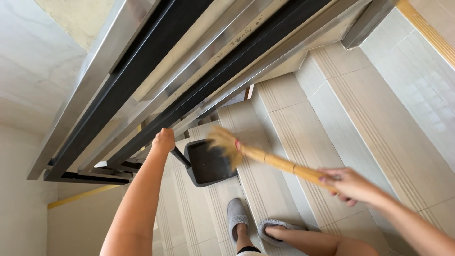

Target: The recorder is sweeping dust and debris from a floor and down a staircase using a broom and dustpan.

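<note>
Mid-sweep at frame centre: left hand (164,140) grips the dustpan (208,163), right hand (348,185) fingers clasp the broom (265,158); pan looks empty.

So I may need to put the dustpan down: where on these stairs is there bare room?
Bare tread lies right of the broom, toward the tiled wall. It is crowded around the dustpan, the slippers and the railing.
</note>
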